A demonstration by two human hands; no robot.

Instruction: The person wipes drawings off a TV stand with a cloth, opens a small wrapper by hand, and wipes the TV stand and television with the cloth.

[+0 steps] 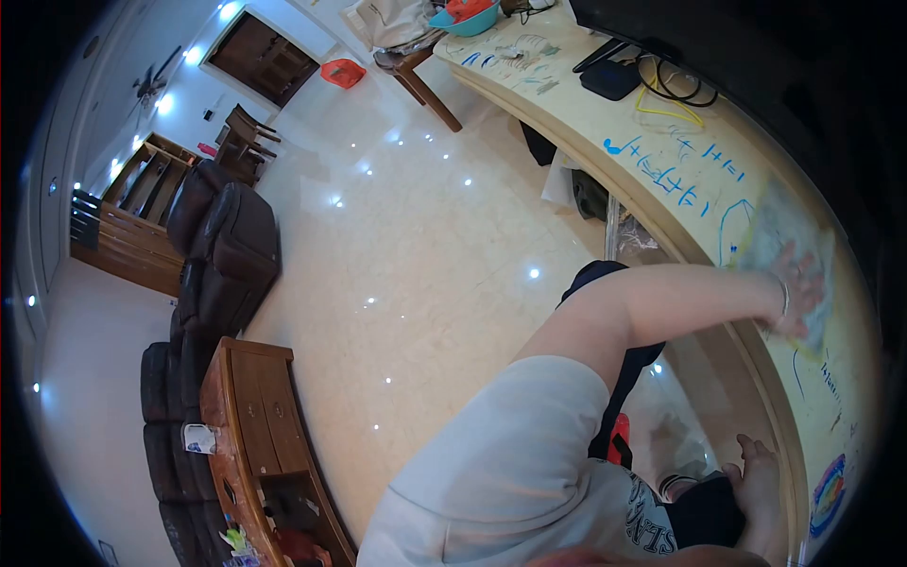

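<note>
My left hand lies with spread fingers on a pale, thin cloth on the tabletop. Cloth and fingers are slightly blurred, and a bracelet circles that wrist. Around the cloth, blue marker writing and other scribbles cover the cream-coloured table. Lower down, beside the table's near edge, my right hand is held low with its fingers stretched out and nothing seen in them. A colourful oval sticker or drawing is on the tabletop near that hand.
A large black screen stands along the table's far side, with a black box and cables in front. A blue basin sits at the table's end. Behind are a wooden cabinet, dark sofas and a red bag on the floor.
</note>
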